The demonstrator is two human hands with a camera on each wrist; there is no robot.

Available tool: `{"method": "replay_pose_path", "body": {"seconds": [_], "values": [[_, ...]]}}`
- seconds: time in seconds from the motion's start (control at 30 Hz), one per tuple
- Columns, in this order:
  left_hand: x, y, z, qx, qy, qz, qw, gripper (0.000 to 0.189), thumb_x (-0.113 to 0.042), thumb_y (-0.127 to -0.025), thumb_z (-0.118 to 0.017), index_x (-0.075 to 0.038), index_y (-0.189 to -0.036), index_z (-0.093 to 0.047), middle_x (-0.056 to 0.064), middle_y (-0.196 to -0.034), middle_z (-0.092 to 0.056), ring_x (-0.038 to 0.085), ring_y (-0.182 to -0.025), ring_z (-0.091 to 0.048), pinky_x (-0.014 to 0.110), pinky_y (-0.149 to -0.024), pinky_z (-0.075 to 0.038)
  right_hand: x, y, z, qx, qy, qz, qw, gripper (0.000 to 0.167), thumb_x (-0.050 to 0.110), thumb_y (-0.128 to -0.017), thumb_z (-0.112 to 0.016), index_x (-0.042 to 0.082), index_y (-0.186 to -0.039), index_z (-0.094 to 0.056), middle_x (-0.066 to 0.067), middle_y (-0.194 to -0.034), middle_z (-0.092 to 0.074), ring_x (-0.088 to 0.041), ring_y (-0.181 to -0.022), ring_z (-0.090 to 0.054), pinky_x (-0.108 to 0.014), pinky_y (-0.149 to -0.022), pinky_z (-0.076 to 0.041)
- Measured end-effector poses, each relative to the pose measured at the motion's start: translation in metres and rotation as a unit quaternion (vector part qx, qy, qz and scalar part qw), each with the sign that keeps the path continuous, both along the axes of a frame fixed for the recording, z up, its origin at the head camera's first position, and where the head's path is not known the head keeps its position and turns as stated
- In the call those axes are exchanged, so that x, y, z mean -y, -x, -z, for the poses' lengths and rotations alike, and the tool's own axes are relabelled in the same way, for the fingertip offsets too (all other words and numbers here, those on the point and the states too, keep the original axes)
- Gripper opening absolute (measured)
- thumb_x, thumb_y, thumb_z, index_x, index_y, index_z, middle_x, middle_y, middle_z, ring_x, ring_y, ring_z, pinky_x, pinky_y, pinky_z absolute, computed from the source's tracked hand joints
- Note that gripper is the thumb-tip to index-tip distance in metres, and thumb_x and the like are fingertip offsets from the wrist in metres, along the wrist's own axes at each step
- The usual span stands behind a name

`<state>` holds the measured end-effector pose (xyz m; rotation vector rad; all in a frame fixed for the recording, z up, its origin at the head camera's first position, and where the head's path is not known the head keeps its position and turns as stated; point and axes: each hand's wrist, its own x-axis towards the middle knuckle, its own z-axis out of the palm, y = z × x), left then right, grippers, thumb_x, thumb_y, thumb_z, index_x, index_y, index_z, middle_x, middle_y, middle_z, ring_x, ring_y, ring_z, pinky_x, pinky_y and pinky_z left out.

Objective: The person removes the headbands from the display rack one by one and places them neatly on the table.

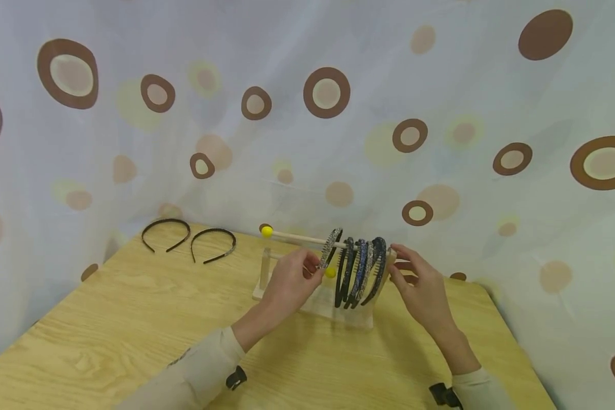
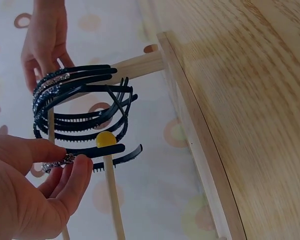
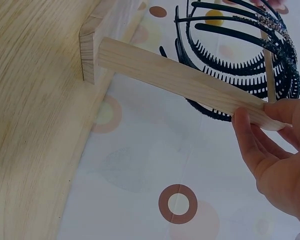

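Note:
My left hand point(image 1: 293, 279) pinches a silver glittery headband point(image 1: 329, 247) between thumb and fingers; the band hangs around the upper rod point(image 1: 297, 237) of a wooden rack. Farther right on that rod hang several dark toothed headbands point(image 2: 85, 120), some with blue or silver glitter, bunched together. With thumb and fingers, my right hand point(image 3: 280, 155) grips the top of the rack's upright post point(image 3: 165, 75), close beside the bunch. A yellow ball point(image 1: 267, 232) caps the rod's left end. A second yellow ball point(image 1: 330, 272) shows lower down, near my left fingertips.
Two thin black headbands, one point(image 1: 166, 220) at the back left and another point(image 1: 234, 244) beside it, lie on the wooden table point(image 1: 133, 319). A patterned curtain point(image 1: 369, 188) stands right behind the rack and along both sides.

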<state>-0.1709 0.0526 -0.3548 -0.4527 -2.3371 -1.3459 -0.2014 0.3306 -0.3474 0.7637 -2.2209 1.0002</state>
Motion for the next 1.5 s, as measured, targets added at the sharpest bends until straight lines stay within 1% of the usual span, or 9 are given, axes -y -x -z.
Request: {"method": "replay_pose_path", "body": {"seconds": [0.17, 0.3, 0.5, 0.57, 0.77, 0.93, 1.03, 1.2, 1.5], "values": [[0.001, 0.004, 0.003, 0.01, -0.016, -0.002, 0.9998, 0.013, -0.006, -0.092, -0.075, -0.008, -0.099, -0.065, -0.003, -0.088, -0.064, 0.011, -0.077, -0.062, 0.022, -0.067, -0.056, 0.0, 0.0, 0.0, 0.003, -0.001, 0.001, 1.0, 0.046, -0.002, -0.096, -0.069, 0.004, -0.14, -0.059, -0.019, -0.121, -0.065, -0.034, -0.097, -0.07, -0.014, -0.075, -0.054], [0.002, 0.006, 0.002, 0.0, -0.038, -0.001, 0.9993, 0.011, -0.003, -0.092, -0.073, -0.006, -0.1, -0.065, -0.001, -0.09, -0.064, 0.012, -0.079, -0.063, 0.021, -0.066, -0.056, 0.0, -0.001, -0.001, 0.003, -0.001, 0.003, 1.0, 0.046, -0.003, -0.096, -0.069, 0.005, -0.14, -0.059, -0.018, -0.121, -0.066, -0.031, -0.097, -0.07, -0.014, -0.076, -0.054], [0.005, 0.004, -0.002, -0.012, -0.068, -0.002, 0.9976, 0.013, -0.001, -0.093, -0.071, -0.004, -0.102, -0.063, 0.003, -0.094, -0.065, 0.016, -0.085, -0.065, 0.02, -0.071, -0.057, 0.001, 0.0, -0.001, 0.005, 0.001, 0.001, 1.0, 0.045, -0.003, -0.096, -0.068, 0.003, -0.14, -0.059, -0.018, -0.121, -0.065, -0.03, -0.098, -0.07, -0.014, -0.076, -0.054], [0.006, 0.003, -0.004, -0.02, -0.074, -0.004, 0.9971, 0.014, 0.0, -0.092, -0.071, -0.003, -0.102, -0.063, 0.004, -0.094, -0.065, 0.016, -0.085, -0.066, 0.02, -0.072, -0.057, 0.002, 0.001, -0.002, 0.005, 0.002, -0.001, 1.0, 0.045, -0.002, -0.096, -0.068, 0.004, -0.14, -0.059, -0.018, -0.121, -0.065, -0.031, -0.099, -0.07, -0.014, -0.077, -0.054], [0.011, 0.006, -0.005, -0.073, -0.084, -0.015, 0.9936, 0.015, 0.006, -0.09, -0.071, 0.0, -0.101, -0.062, 0.007, -0.093, -0.067, 0.017, -0.083, -0.068, 0.02, -0.07, -0.057, 0.003, 0.002, -0.002, 0.005, -0.003, 0.004, 1.0, 0.046, -0.001, -0.097, -0.069, 0.007, -0.141, -0.059, -0.017, -0.121, -0.066, -0.031, -0.099, -0.07, -0.015, -0.076, -0.054], [0.015, 0.008, -0.008, -0.083, -0.103, -0.01, 0.9911, 0.016, 0.006, -0.091, -0.069, 0.0, -0.102, -0.06, 0.008, -0.093, -0.066, 0.018, -0.084, -0.068, 0.021, -0.071, -0.058, 0.0, 0.001, -0.002, 0.008, -0.002, 0.005, 1.0, 0.047, -0.001, -0.096, -0.069, 0.007, -0.141, -0.059, -0.017, -0.12, -0.066, -0.03, -0.098, -0.07, -0.019, -0.076, -0.056], [0.018, 0.008, -0.01, -0.09, -0.114, -0.005, 0.9893, 0.016, 0.006, -0.092, -0.068, 0.001, -0.103, -0.059, 0.008, -0.093, -0.065, 0.018, -0.084, -0.068, 0.022, -0.071, -0.058, 0.0, 0.0, -0.001, 0.01, -0.003, 0.005, 0.9999, 0.046, 0.0, -0.097, -0.069, 0.008, -0.141, -0.059, -0.017, -0.12, -0.066, -0.029, -0.098, -0.07, -0.017, -0.076, -0.056], [0.024, 0.008, -0.016, -0.101, -0.113, -0.013, 0.9884, 0.014, 0.005, -0.093, -0.067, 0.002, -0.104, -0.058, 0.009, -0.095, -0.064, 0.018, -0.086, -0.068, 0.023, -0.072, -0.058, 0.0, 0.0, -0.001, 0.012, -0.004, 0.007, 0.9999, 0.045, 0.001, -0.097, -0.069, 0.008, -0.141, -0.059, -0.017, -0.12, -0.066, -0.03, -0.098, -0.07, -0.015, -0.076, -0.054], [0.036, 0.007, -0.031, -0.127, -0.113, -0.045, 0.9844, 0.013, 0.002, -0.094, -0.068, 0.0, -0.104, -0.06, 0.008, -0.096, -0.064, 0.019, -0.087, -0.067, 0.023, -0.073, -0.058, 0.0, 0.0, -0.002, 0.011, -0.001, 0.003, 0.9999, 0.045, 0.001, -0.097, -0.069, 0.008, -0.141, -0.059, -0.017, -0.121, -0.066, -0.03, -0.099, -0.07, -0.014, -0.076, -0.054]]}}
